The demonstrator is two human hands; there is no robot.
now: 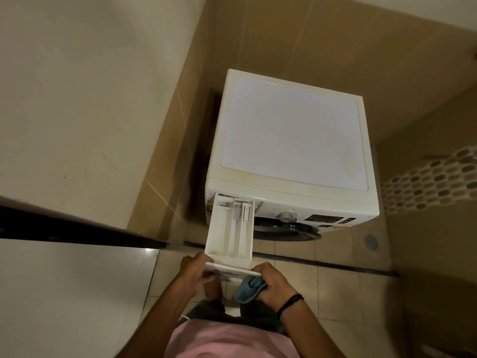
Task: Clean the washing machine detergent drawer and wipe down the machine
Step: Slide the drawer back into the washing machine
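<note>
A white front-load washing machine (291,140) stands against a tiled wall. Its white detergent drawer (229,233) is pulled far out toward me, its compartments open to view. My left hand (195,272) grips the left end of the drawer's front panel (225,273). My right hand (271,280) grips the panel's right end and also holds a bunched blue cloth (249,288) against it. The control dial (288,217) and dark display sit on the machine's front, right of the drawer slot.
A cream wall (77,99) closes the left side, with a dark sill and a pale surface below. Beige floor tiles run under me, with a floor drain (371,241) at the right. A mosaic strip (433,177) crosses the right wall.
</note>
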